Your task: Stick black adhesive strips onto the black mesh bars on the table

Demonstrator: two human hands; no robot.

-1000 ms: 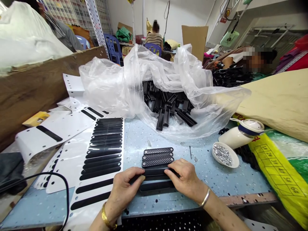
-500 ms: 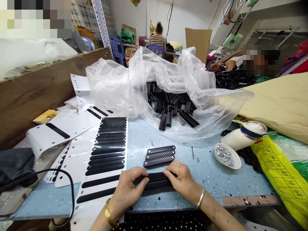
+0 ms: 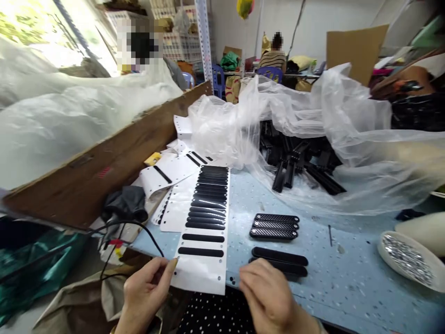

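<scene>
White sheet (image 3: 200,274) is laid flat on the blue speckled table (image 3: 239,199), its near end at the table's front edge. Black strips (image 3: 210,188) are lined up across it, close-set at the far end, two spaced apart nearer the front. Left edge of the sheet is met by the left hand (image 3: 149,290), thumb and forefinger tips brought close together; whether the sheet is pinched cannot be told. Right hand (image 3: 269,294) is held half curled, fingertips bunched together; whether anything is gripped cannot be told. Two smooth black bars (image 3: 280,256) are placed just beyond it, partly covered by it. Behind those, three patterned bars (image 3: 274,226) are set side by side. To the right, a thin rod (image 3: 330,235) and a white bowl (image 3: 387,264) filled with silver bits (image 3: 406,257) are seen. Farther back, dark pieces (image 3: 295,157) are heaped in an open clear bag (image 3: 222,130). At left, loose white papers (image 3: 177,213) are spread beside a wooden board (image 3: 128,148).
</scene>
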